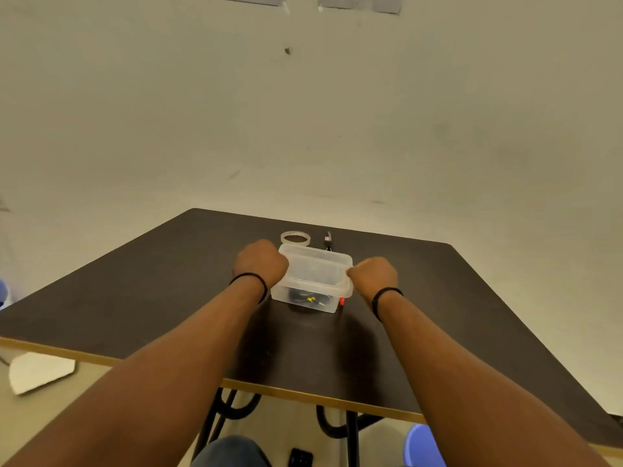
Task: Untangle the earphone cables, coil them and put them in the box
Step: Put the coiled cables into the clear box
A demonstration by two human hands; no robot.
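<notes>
We're gripping the lidded clear box (pixel 315 276) between left grip (pixel 261 261) and right grip (pixel 372 276), fingers curled on its rims; dark coiled earphone cables (pixel 308 299) are sitting inside.

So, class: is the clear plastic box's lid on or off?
On. The lid covers the clear plastic box; both hands hold its edges.

Clear lidded box (pixel 315 274) upright on table, dark cables (pixel 305 298) inside.
</notes>
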